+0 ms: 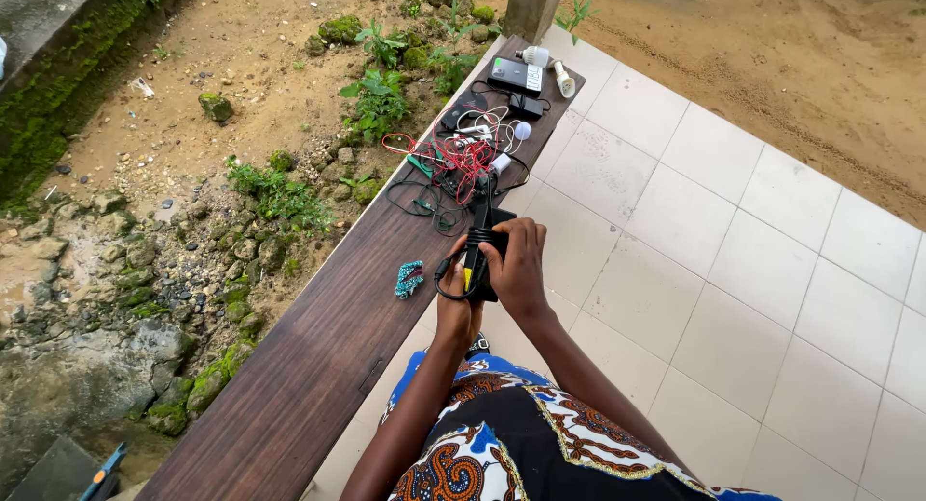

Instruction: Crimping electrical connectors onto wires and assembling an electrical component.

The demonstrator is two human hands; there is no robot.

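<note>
Both my hands hold a small black device [479, 253] with a black cable looped off its left side, just above the edge of a long dark wooden bench [318, 366]. My left hand [455, 308] grips it from below. My right hand [519, 265] wraps over its right side. A yellow part shows between my fingers. Beyond the device lies a tangle of red, black and white wires [461, 159] on the bench.
A small teal and red object [409, 278] lies on the bench left of my hands. At the bench's far end sit a dark box [514, 75], a white bulb [535, 55] and other small parts. White floor tiles [733, 270] spread to the right; rocks, plants and dirt to the left.
</note>
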